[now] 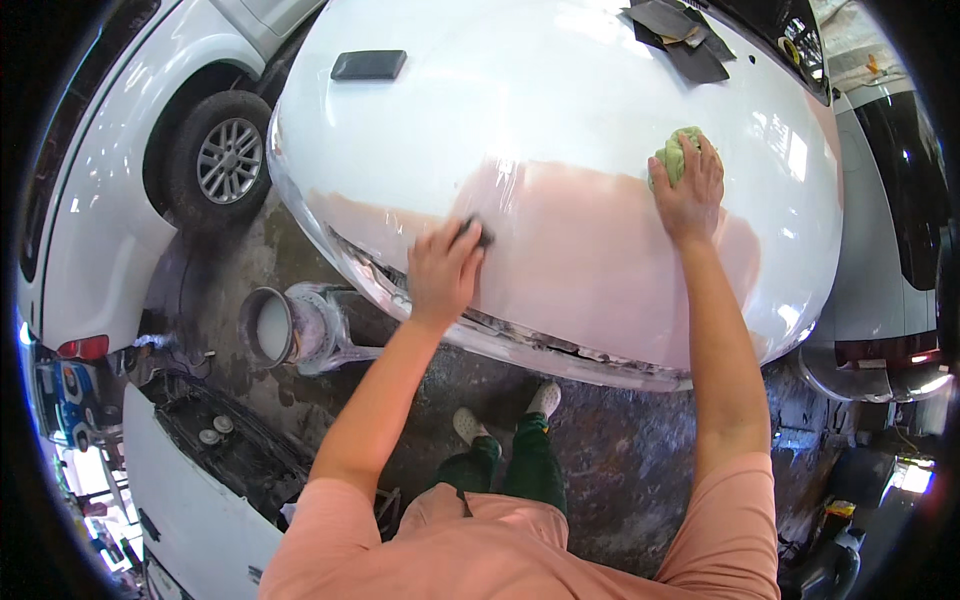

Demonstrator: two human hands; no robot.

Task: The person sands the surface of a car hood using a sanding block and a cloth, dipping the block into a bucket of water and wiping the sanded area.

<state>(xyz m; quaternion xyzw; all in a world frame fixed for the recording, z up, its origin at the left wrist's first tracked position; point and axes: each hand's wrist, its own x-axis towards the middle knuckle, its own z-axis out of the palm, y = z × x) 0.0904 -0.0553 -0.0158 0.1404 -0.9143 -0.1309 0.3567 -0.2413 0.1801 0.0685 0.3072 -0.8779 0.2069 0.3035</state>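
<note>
A white car hood [430,120] fills the middle, with a broad pinkish filler patch [590,240] across its front part. Over the left part of that patch, my left hand [440,275] is closed on a dark piece of sandpaper [473,233], pressed to the surface; its outline is slightly blurred. My right hand [693,190] grips a crumpled light green cloth [670,155], which rests on the white paint just beyond the patch's right side.
A dark rectangular block [368,65] lies on the hood's far left; dark sandpaper sheets [690,40] lie far right. On the floor at left, a bucket [265,328] of cloudy liquid sits on a stool-like stand [325,325]. White vehicles [110,200] flank the hood.
</note>
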